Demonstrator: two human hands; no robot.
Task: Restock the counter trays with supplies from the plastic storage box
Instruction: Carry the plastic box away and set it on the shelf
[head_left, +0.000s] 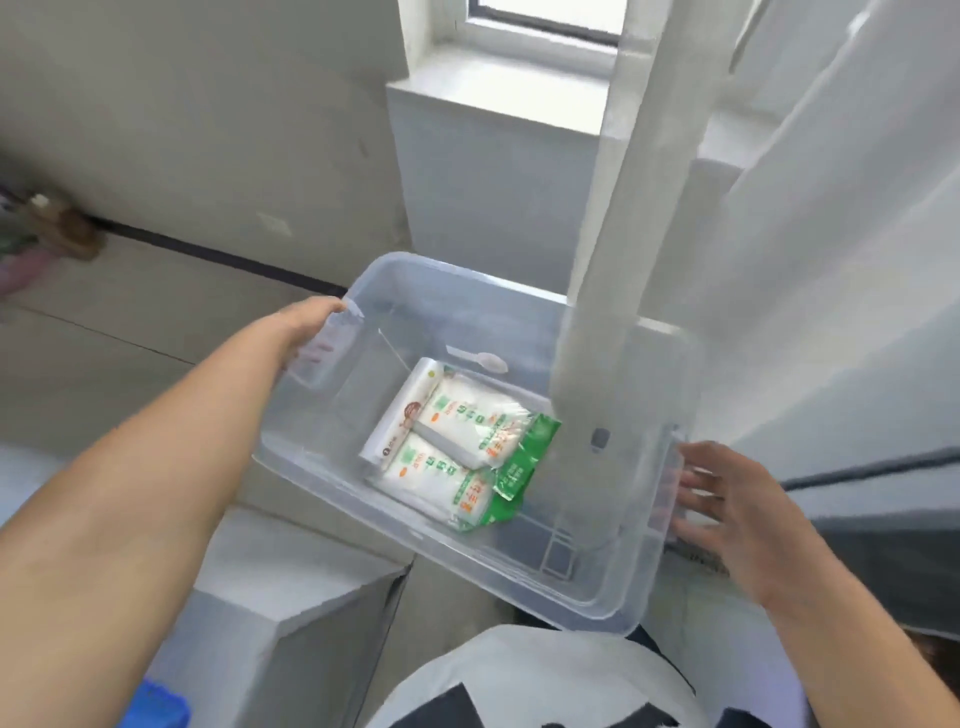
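Note:
A clear plastic storage box (332, 462) is held up in front of me, tilted. My left hand (306, 332) grips its left handle. My right hand (727, 499) is on the right handle, fingers curled under the rim. Inside lie two white-and-green packets (467, 421), a roll of clear bags (400, 410) beside them and a small plastic spoon (480, 361) near the far wall. No counter trays are in view.
A white post (618, 208) rises in front of the box's right side. A window ledge (493, 98) lies ahead. Grey floor with a dark strip (208, 254) runs on the left; a blue object (156, 712) sits at bottom left.

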